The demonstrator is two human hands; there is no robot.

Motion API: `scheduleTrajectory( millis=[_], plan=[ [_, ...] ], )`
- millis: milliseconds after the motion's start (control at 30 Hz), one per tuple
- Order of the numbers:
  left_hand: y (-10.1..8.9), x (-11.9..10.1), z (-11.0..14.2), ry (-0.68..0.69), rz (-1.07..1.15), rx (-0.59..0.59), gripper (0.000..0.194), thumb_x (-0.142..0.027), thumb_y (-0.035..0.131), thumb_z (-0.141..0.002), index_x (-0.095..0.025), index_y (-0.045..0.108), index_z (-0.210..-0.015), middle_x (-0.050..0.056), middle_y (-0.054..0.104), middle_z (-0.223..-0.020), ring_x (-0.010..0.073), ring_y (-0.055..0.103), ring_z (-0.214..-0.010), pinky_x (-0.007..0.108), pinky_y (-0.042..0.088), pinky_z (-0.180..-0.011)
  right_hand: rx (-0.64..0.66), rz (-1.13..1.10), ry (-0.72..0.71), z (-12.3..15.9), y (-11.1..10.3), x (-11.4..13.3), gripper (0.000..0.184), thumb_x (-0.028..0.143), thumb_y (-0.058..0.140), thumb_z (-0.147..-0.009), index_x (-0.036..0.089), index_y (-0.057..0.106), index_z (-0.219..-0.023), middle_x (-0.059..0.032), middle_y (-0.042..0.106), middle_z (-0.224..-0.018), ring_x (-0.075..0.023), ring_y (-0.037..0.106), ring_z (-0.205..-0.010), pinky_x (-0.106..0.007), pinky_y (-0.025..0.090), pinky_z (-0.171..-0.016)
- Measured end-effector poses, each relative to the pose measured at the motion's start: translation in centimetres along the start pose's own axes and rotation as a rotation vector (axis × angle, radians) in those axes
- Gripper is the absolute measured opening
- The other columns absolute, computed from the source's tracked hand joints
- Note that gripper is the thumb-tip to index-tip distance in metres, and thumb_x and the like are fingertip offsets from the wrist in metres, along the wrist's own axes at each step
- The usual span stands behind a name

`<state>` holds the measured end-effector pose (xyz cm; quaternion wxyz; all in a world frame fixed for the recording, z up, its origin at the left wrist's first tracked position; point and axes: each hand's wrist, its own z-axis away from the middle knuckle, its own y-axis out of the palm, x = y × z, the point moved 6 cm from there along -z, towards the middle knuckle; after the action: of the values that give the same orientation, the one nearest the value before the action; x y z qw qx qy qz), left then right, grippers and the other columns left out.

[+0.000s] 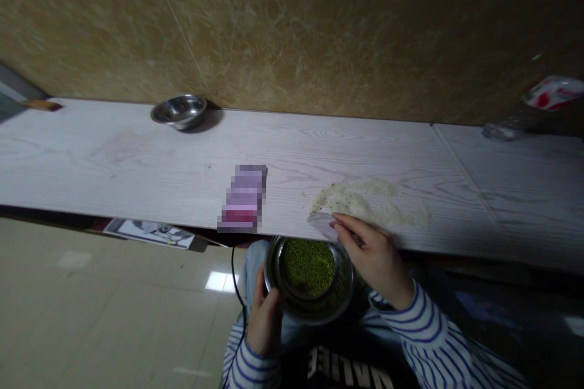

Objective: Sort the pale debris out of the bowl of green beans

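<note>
My left hand [266, 316] grips the left rim of a steel bowl [343, 299], which sits over my lap just below the table's front edge. Small green beans that look like mung beans [306, 266] fill its inside. Between thumb and fingers, my right hand [376, 258] pinches a thin, see-through plastic piece [322, 225] with a rounded edge; its exact kind is unclear. That piece rests at the near left edge of a spread of white rice-like grains [369, 197] on the table. Dark specks are mixed into the grains' left part.
Left of the grains, a pixelated purple phone-like object [244, 197] lies on the white wood-grain table [114, 164]. A small steel bowl [180, 112] stands near the wall. Far right is a clear plastic bottle with a red-and-white label [554, 94]. A black cable [235, 279] hangs below.
</note>
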<state>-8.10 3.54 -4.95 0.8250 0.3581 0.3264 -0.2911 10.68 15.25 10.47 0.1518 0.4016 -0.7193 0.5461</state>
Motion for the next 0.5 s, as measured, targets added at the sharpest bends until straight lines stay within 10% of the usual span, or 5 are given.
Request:
scheduleTrajectory(
  millis=[500],
  plan=[
    [-0.4, 0.3, -0.4, 0.006, -0.023, -0.035, 0.054, -0.026, 0.073, -0.065, -0.031, 0.068, -0.118, 0.003, 0.068, -0.127, 0.0337, 0.05, -0.131, 0.048, 0.035, -0.112, -0.061, 0.087, 0.096, -0.6, -1.9, -2.4, 0.028, 0.024, 0.054, -0.092, 0.019, 0.075, -0.11, -0.0081, 0.079, -0.102, -0.0234, 0.077, -0.087, -0.035, 0.062, -0.085]
  ],
)
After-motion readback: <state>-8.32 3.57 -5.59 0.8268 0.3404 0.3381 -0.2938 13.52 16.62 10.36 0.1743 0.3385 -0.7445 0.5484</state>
